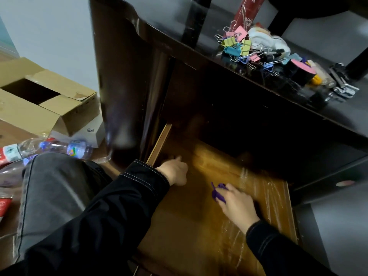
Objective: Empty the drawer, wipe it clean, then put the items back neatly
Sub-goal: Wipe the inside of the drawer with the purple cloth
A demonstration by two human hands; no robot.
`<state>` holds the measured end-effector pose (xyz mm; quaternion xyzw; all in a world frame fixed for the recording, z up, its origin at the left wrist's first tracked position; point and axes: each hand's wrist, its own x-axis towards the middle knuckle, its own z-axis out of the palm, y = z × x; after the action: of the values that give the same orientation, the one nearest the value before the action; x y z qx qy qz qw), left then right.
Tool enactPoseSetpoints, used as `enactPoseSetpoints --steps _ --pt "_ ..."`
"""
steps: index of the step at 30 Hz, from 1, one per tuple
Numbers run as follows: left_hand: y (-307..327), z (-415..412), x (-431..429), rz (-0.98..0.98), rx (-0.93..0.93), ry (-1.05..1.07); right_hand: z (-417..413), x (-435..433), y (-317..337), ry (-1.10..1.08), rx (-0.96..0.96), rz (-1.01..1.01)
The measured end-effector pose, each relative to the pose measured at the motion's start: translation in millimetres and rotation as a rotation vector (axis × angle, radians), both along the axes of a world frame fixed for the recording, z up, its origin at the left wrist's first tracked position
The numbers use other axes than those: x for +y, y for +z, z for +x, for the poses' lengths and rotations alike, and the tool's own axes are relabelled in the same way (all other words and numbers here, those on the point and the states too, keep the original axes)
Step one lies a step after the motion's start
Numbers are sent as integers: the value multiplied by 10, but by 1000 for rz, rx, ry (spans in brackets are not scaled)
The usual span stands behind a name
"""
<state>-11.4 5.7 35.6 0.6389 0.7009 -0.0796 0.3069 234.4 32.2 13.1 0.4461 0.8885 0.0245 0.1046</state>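
The wooden drawer (199,226) stands pulled out below the dark desk, its brown floor bare with shiny streaks on the right. My left hand (175,172) reaches into the drawer's far left corner, fingers curled; what it touches is hidden in shadow. My right hand (237,204) lies in the middle of the drawer and grips a small purple item (218,193). On the desk top lie a heap of coloured binder clips (243,48), a white cloth (268,39), tape rolls (302,70) and a metal tool (342,84).
A red carton (249,10) stands behind the clips. On the floor at left sit an open cardboard box (39,104) and plastic bottles (49,148). My knee in grey trousers (53,186) is beside the drawer. A lower drawer front (338,184) shows at right.
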Motion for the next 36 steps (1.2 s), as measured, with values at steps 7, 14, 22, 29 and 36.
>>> enactPoseSetpoints --steps 7,14,22,29,36 --pt "-65 7 64 -6 -10 28 -469 828 64 -331 77 62" --pt "-62 -2 48 10 -5 0 -479 540 108 -275 53 70" --pt "-43 -8 12 15 21 -32 -46 5 49 -192 -103 44" --pt "-98 -3 65 12 13 3 -131 976 104 -402 -132 195" --pt "-11 9 13 7 58 -35 -100 707 243 -269 -213 112"
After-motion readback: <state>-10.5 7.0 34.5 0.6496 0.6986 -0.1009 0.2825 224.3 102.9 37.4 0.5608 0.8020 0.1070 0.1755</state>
